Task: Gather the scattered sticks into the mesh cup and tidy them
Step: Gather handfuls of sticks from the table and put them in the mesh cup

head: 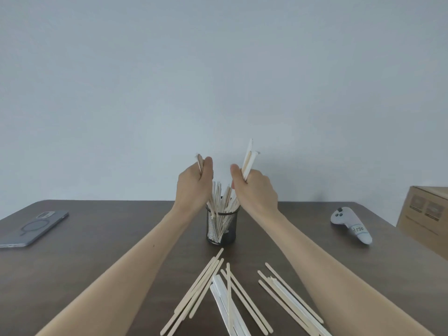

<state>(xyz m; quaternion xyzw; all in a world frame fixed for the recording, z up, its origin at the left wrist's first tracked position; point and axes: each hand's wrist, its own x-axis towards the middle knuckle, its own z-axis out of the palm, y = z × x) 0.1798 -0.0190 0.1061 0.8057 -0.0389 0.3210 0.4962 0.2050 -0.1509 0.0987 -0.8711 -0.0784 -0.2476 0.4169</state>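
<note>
A black mesh cup (221, 227) stands upright in the middle of the dark wooden table (97, 263), with several sticks poking out of its top. Just above its left rim, my left hand (194, 184) is closed around a bundle of wooden sticks (200, 163) that reaches down into the cup. Above the right rim, my right hand (254, 190) grips a few pale sticks (248, 157), some in white paper wrappers, pointing up. Several loose sticks (201, 287) and wrapped ones (224, 301) lie scattered on the table in front of the cup, with more loose sticks (286, 294) to the right.
A grey phone (34, 227) lies face down at the table's left. A grey hand controller (350, 224) rests at the right, and a cardboard box (426, 214) stands at the far right edge. A plain wall rises behind the table.
</note>
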